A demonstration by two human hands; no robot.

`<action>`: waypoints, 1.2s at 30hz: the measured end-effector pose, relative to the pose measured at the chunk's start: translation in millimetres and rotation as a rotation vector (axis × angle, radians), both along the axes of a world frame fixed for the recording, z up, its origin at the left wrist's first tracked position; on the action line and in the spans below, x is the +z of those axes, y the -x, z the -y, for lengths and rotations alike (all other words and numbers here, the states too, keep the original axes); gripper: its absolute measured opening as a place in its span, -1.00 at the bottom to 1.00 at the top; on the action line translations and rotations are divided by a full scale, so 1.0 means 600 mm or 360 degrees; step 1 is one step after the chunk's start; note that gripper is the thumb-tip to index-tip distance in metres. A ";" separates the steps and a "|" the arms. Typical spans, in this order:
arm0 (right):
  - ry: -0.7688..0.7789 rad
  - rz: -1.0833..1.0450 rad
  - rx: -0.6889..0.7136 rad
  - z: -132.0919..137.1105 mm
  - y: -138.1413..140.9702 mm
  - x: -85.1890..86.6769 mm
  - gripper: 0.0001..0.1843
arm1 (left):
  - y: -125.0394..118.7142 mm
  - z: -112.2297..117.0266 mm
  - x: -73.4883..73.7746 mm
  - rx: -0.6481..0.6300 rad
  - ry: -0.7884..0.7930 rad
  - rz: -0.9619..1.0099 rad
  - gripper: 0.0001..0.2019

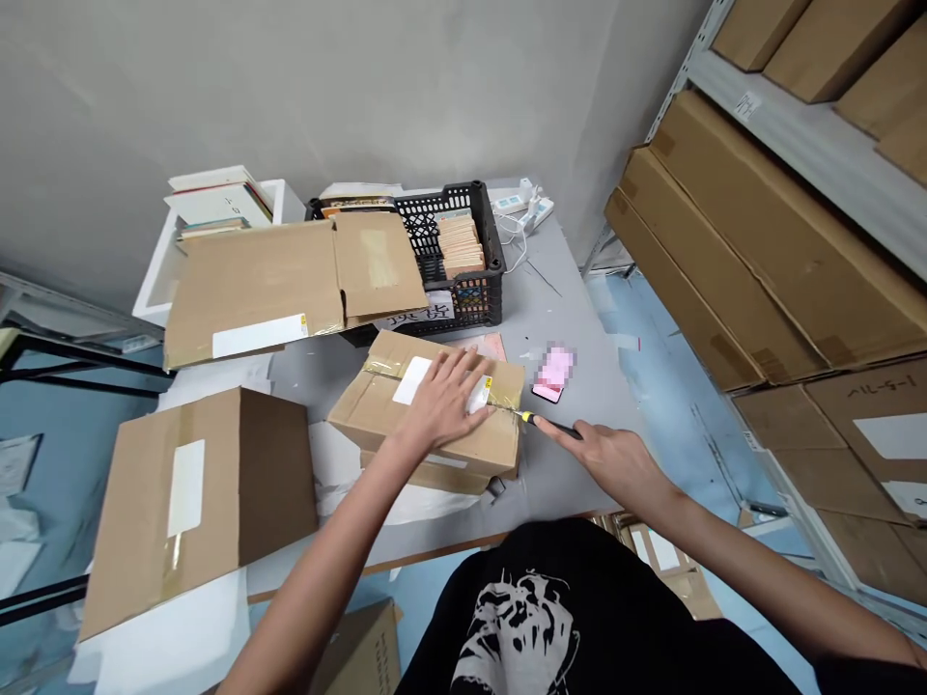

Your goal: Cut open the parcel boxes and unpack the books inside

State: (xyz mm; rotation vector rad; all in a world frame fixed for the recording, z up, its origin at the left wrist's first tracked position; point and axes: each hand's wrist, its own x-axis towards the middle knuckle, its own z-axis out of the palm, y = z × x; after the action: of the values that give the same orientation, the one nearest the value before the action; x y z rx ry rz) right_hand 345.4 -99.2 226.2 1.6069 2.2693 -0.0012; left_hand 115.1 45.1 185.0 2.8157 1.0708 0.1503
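A taped cardboard box (362, 398) rests on the grey table, tilted on top of another box or flap whose shape is partly hidden. My left hand (450, 396) lies flat on its top with the fingers spread, partly covering a white label (411, 379). In my right hand (615, 463) is a utility knife (554, 426) with a black and yellow handle. Its blade tip touches the taped seam at the box's right end, just right of my left hand.
A phone (548, 384) lies right of the box. Behind stand a black crate (493, 290) of books and a white bin (151, 290), with a cardboard piece (267, 275) across them. A large carton (145, 502) stands left. Shelves with long boxes (782, 232) rise on the right.
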 end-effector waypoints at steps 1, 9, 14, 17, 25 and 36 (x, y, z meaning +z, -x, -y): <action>0.0032 0.0007 -0.0010 -0.011 0.004 0.002 -0.09 | 0.005 -0.015 -0.003 -0.0001 0.0019 -0.0048 -0.27; 0.0142 -0.0172 -0.0085 -0.045 0.034 -0.014 -0.16 | 0.053 -0.031 -0.024 0.0315 0.0039 -0.0278 -0.27; 0.0085 -0.0610 -0.0265 -0.025 0.027 -0.023 -0.32 | 0.099 -0.015 -0.021 0.0549 0.0041 -0.0310 -0.28; -0.0005 -0.1202 -0.0537 -0.023 0.034 -0.042 -0.42 | 0.120 0.001 -0.023 0.0734 0.0025 -0.0273 -0.28; 0.0271 -0.1884 -0.0808 -0.057 0.126 -0.087 -0.42 | 0.136 0.029 -0.032 0.1074 -0.0004 -0.0149 -0.28; 0.0353 -0.2110 -0.0944 -0.077 0.148 -0.104 -0.45 | 0.134 0.023 -0.037 0.1120 0.0009 -0.0104 -0.30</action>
State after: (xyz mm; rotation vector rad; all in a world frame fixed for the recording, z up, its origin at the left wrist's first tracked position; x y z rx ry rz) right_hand 256.4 -53.1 163.8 2.4296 2.1550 -1.8559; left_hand 34.7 31.2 162.7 2.3187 2.0174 0.1150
